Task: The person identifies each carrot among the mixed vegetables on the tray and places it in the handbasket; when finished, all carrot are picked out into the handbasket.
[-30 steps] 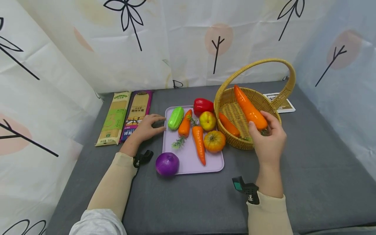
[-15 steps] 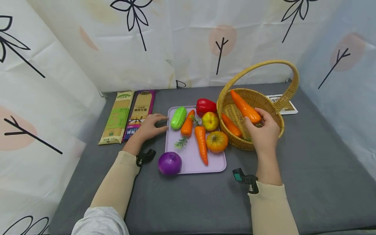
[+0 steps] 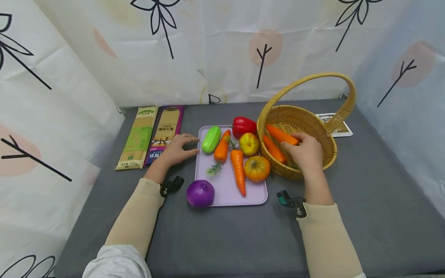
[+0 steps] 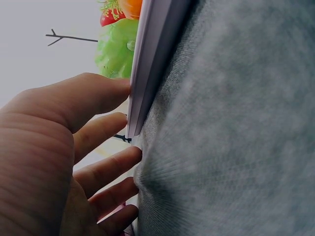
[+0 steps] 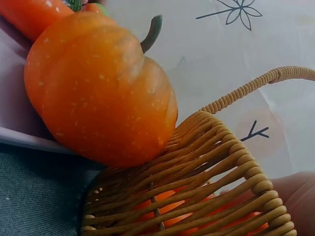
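My right hand [image 3: 307,152] reaches into the yellow wicker basket [image 3: 332,148] and pinches the thick end of an orange carrot [image 3: 279,134], which lies low inside. A second carrot [image 3: 274,150] rests beside it in the basket. In the right wrist view, the woven wall [image 5: 197,172] covers most of that hand and the carrots. My left hand [image 3: 177,150] has its fingers spread at the left edge of the lilac tray [image 3: 222,193]. Seen from the left wrist, its thumb tip touches the tray rim [image 4: 142,88].
On the tray are a green squash-like vegetable [image 3: 211,139], two carrots [image 3: 238,170], a red pepper [image 3: 244,126], a yellow fruit [image 3: 249,143], a small pumpkin [image 3: 257,168] and a purple onion [image 3: 201,194]. Two noodle packets [image 3: 139,135] lie left; a white-framed card [image 3: 342,129] lies behind the basket.
My right hand has lowered the carrot from above the basket down into it, moving slightly left and away from me. The left hand has stayed at the tray's edge.
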